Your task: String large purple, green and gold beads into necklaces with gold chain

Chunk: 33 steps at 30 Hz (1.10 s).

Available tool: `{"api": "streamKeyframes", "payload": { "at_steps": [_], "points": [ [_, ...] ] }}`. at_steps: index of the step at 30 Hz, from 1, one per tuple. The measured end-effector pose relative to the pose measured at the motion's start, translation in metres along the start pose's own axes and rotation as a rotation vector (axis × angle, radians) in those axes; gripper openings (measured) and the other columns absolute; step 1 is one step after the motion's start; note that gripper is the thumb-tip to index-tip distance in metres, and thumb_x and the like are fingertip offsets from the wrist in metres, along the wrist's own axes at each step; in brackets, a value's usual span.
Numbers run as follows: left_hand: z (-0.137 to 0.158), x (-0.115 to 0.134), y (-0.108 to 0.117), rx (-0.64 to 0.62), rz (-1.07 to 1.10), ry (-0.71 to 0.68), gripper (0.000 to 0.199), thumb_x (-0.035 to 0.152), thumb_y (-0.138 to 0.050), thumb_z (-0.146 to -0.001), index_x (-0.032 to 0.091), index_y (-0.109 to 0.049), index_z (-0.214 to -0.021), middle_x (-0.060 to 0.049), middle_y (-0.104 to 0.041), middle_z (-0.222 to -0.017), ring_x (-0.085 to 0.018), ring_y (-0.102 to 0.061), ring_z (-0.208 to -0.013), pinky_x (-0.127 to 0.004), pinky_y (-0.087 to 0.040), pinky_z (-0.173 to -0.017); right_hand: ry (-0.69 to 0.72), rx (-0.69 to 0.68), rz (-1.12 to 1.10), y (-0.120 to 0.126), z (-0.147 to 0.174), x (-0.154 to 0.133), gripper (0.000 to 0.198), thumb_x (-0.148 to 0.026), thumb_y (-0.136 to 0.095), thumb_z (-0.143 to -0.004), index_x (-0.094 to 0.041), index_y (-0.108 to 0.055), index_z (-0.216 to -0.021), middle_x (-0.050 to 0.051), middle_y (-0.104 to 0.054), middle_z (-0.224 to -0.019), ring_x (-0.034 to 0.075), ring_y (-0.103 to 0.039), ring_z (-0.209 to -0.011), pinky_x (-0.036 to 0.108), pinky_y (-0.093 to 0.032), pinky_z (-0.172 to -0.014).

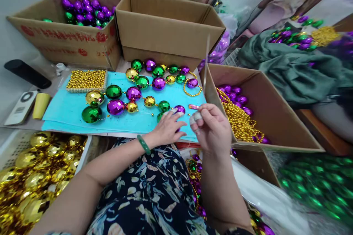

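Note:
My left hand [168, 126], with a green bangle [143, 144] on its wrist, lies palm down with fingers spread over purple and green balls at the front of the blue cloth [66, 112]. Its fingertips touch a purple ball [179, 109]. My right hand [211, 126], with white tape on its fingers, pinches a small, slim pink metallic piece [193, 106] just above the cloth; its exact kind is unclear. Two rows of large faceted balls, such as a purple ball [116, 107] and a green ball [91, 114], stretch across the cloth. A gold bead loop [192, 84] lies at the right end.
A clear box of gold beads [86, 80] sits at the back left. Cardboard boxes [165, 38] line the back, and an open carton [278, 117] with bead strands stands right. Gold balls fill a white crate [84, 150] at lower left. Yellow cone [41, 105] beside it.

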<state>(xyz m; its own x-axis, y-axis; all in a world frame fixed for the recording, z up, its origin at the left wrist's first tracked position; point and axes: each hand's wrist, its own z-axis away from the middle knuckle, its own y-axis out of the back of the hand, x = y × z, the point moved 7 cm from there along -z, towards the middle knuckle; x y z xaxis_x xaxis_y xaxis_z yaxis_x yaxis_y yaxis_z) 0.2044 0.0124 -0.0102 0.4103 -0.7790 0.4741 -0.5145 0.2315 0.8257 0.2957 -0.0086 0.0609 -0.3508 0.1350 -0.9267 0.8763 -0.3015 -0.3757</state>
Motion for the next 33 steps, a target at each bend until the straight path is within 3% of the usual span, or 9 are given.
{"api": "streamKeyframes", "payload": {
  "at_steps": [3,7,10,15,21,24,28,30,33],
  "points": [
    [-0.001,-0.015,-0.008,-0.005,-0.068,0.014,0.019,0.029,-0.054,-0.087,0.019,-0.070,-0.084,-0.008,-0.056,-0.128,-0.033,-0.038,-0.128,-0.053,-0.033,-0.104,0.212,0.101,0.026,0.019,-0.001,-0.045,0.010,-0.026,-0.071,-0.072,-0.020,-0.064,-0.074,-0.006,-0.044,-0.048,0.007,-0.044,-0.042,0.019,-0.036,-0.038],
    [0.022,-0.045,0.019,0.067,-0.232,0.066,0.018,0.026,-0.052,-0.088,0.018,-0.069,-0.088,-0.010,-0.060,-0.119,-0.030,-0.045,-0.120,-0.051,-0.035,-0.102,0.406,0.364,0.078,0.079,-0.005,-0.073,0.009,-0.020,-0.072,-0.066,-0.017,-0.064,-0.069,-0.005,-0.046,-0.045,0.007,-0.044,-0.041,0.019,-0.034,-0.034],
    [0.039,-0.062,0.036,0.056,-0.401,0.081,0.019,0.021,-0.049,-0.089,0.017,-0.068,-0.092,-0.012,-0.060,-0.119,-0.030,-0.046,-0.119,-0.052,-0.035,-0.102,0.326,0.465,0.151,0.114,-0.013,-0.048,0.013,-0.022,-0.074,-0.062,-0.017,-0.062,-0.065,-0.005,-0.047,-0.043,0.007,-0.045,-0.038,0.018,-0.034,-0.032],
    [0.054,-0.093,0.040,-0.053,-0.598,0.131,0.026,0.011,-0.041,-0.089,0.014,-0.067,-0.090,-0.015,-0.061,-0.114,-0.030,-0.047,-0.118,-0.052,-0.032,-0.104,0.024,0.435,0.192,0.139,-0.023,0.020,0.027,-0.031,-0.078,-0.056,-0.017,-0.058,-0.067,-0.006,-0.052,-0.045,0.007,-0.047,-0.036,0.013,-0.027,-0.027],
    [0.054,-0.102,0.039,-0.052,-0.603,0.114,0.026,0.014,-0.042,-0.089,0.015,-0.066,-0.098,-0.015,-0.059,-0.120,-0.033,-0.045,-0.122,-0.055,-0.031,-0.103,0.029,0.496,0.182,0.152,-0.017,0.022,0.027,-0.031,-0.077,-0.055,-0.017,-0.057,-0.067,-0.005,-0.058,-0.048,0.006,-0.048,-0.036,0.012,-0.028,-0.028],
    [0.040,-0.076,0.033,0.019,-0.427,0.117,0.031,0.015,-0.042,-0.089,0.014,-0.062,-0.113,-0.018,-0.056,-0.126,-0.033,-0.046,-0.122,-0.053,-0.039,-0.098,-0.021,0.401,0.161,0.132,-0.015,0.022,0.026,-0.032,-0.077,-0.057,-0.017,-0.059,-0.070,-0.005,-0.058,-0.049,0.006,-0.050,-0.038,0.013,-0.031,-0.030],
    [0.010,-0.035,0.010,0.033,0.079,0.091,0.036,0.020,-0.044,-0.090,0.014,-0.056,-0.124,-0.014,-0.060,-0.122,-0.024,-0.053,-0.116,-0.042,-0.045,-0.098,-0.044,0.249,0.148,0.093,-0.013,0.024,0.022,-0.033,-0.074,-0.064,-0.018,-0.060,-0.073,-0.004,-0.059,-0.052,0.007,-0.049,-0.040,0.014,-0.031,-0.032],
    [-0.001,-0.028,-0.009,-0.069,0.376,0.149,0.033,0.025,-0.048,-0.089,0.016,-0.061,-0.119,-0.011,-0.065,-0.115,-0.021,-0.059,-0.105,-0.037,-0.049,-0.090,-0.036,0.219,0.151,0.083,-0.013,0.022,0.021,-0.033,-0.073,-0.065,-0.019,-0.060,-0.074,-0.004,-0.058,-0.052,0.007,-0.049,-0.040,0.015,-0.031,-0.032],
    [-0.003,-0.031,-0.032,-0.276,0.703,0.295,0.026,0.031,-0.053,-0.086,0.016,-0.071,-0.097,-0.006,-0.071,-0.085,-0.016,-0.063,-0.075,-0.028,-0.050,-0.069,-0.031,0.212,0.175,0.085,-0.012,0.018,0.020,-0.033,-0.072,-0.067,-0.019,-0.061,-0.075,-0.004,-0.059,-0.053,0.007,-0.050,-0.041,0.015,-0.031,-0.033]
  ]
}}
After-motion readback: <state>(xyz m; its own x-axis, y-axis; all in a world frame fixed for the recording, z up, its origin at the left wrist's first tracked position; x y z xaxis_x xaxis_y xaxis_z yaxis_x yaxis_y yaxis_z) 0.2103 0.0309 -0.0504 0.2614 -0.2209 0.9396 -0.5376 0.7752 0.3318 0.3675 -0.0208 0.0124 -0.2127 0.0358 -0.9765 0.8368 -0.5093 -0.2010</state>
